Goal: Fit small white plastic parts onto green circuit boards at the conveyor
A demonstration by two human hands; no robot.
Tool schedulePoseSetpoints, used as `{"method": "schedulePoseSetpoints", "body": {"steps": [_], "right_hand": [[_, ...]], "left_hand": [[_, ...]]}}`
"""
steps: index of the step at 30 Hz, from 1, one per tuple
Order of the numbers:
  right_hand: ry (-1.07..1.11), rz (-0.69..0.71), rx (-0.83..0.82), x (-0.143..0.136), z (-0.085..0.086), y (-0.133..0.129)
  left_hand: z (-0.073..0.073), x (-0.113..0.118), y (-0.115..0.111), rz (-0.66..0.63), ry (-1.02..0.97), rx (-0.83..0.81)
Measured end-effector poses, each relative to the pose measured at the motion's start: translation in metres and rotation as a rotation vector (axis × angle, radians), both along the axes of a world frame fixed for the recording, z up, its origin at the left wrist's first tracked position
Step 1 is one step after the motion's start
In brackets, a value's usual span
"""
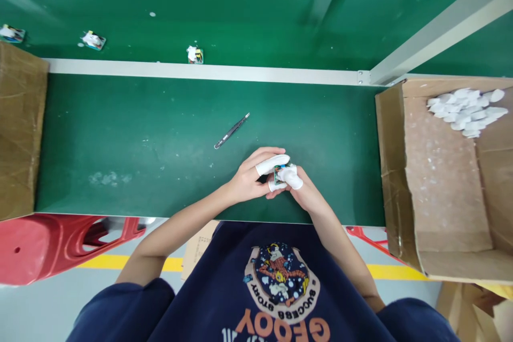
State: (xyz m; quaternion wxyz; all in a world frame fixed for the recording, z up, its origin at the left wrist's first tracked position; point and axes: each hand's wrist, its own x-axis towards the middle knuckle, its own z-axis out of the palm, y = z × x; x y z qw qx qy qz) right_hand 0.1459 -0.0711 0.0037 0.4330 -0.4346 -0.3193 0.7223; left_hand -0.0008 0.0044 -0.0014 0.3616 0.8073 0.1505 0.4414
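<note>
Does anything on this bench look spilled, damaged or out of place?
Whitish smudges mark the green bench top, off to the left of the left hand. They look like residue, though what it is can't be told. Nothing else stands out.

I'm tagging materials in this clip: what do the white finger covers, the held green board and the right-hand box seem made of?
White finger covers: probably thin rubber, matte, from the snug fit. Green board: perhaps resin laminate, from its green edge; mostly hidden, finish unclear. Right-hand box: cardboard, dull, from its folded brown walls.
</note>
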Motion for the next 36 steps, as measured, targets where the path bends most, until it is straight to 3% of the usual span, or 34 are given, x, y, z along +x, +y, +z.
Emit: {"method": "schedulePoseSetpoints", "body": {"steps": [3,8,14,16,20,24,27,30,36], "right_hand": [[-0.096,-0.057,0.058,0.003,0.004,0.000],[-0.006,-0.126,0.107,0.016,0.013,0.001],[-0.045,-0.042,0.035,0.018,0.015,0.006],[-0.056,-0.102,0.044,0.017,0.013,0.007],[-0.284,-0.260,0.224,0.022,0.010,0.007],[-0.476,-0.209,0.443,0.036,0.019,0.008],[-0.568,-0.065,0.608,0.039,0.035,0.010],[-0.742,0.050,0.729,0.034,0.051,0.012],[-0.940,0.113,0.741,0.025,0.063,0.000]], "left_hand": [[0.002,0.001,-0.001,0.001,-0.016,0.055],[0.006,0.001,-0.001,-0.042,-0.044,-0.094],[0.005,-0.003,0.003,-0.021,0.014,-0.120],[0.005,-0.004,0.004,-0.054,-0.002,-0.276],[0.010,-0.004,0.006,-0.231,-0.088,-0.845],[0.018,-0.005,0.008,-0.398,-0.139,-1.240],[0.019,-0.006,0.008,-0.521,-0.126,-1.363],[0.016,-0.006,0.006,-0.623,-0.074,-1.380],[0.014,-0.008,0.002,-0.629,0.024,-1.354]]}}
